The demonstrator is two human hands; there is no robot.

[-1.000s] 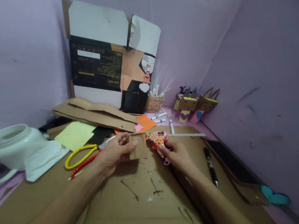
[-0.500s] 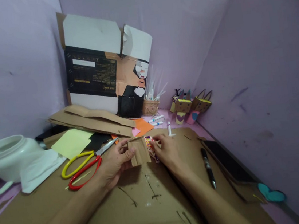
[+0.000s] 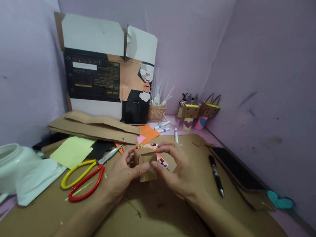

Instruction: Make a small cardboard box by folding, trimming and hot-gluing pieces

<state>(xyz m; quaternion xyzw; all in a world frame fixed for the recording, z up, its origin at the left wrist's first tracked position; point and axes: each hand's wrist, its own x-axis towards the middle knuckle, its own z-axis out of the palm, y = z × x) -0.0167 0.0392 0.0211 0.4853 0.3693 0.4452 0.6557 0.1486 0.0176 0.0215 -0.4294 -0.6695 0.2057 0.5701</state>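
Note:
A small folded cardboard piece (image 3: 148, 169) is held up over the cardboard sheet (image 3: 126, 235) between both hands. My left hand (image 3: 124, 173) grips its left side, thumb on the front face. My right hand (image 3: 174, 167) pinches its right edge with thumb and fingers. Behind the piece, a colourful patterned strip (image 3: 162, 160) shows along its top and right side; how it is joined is hidden. Scissors (image 3: 91, 177) with one yellow and one red handle lie open to the left of my left hand.
Left are a white teapot (image 3: 10, 169) and a yellow-green paper (image 3: 73, 151). Behind lie cardboard strips (image 3: 95, 126), markers (image 3: 162, 125) and a straw basket (image 3: 157, 112). Cardboard figures (image 3: 190, 112) stand back right. A pen (image 3: 216, 177) and black phone-like slab (image 3: 237, 168) lie right.
The cardboard piece has turned and now shows a boxier fold. My right hand has moved from the patterned strip onto the cardboard's right edge. The camera view has shifted slightly.

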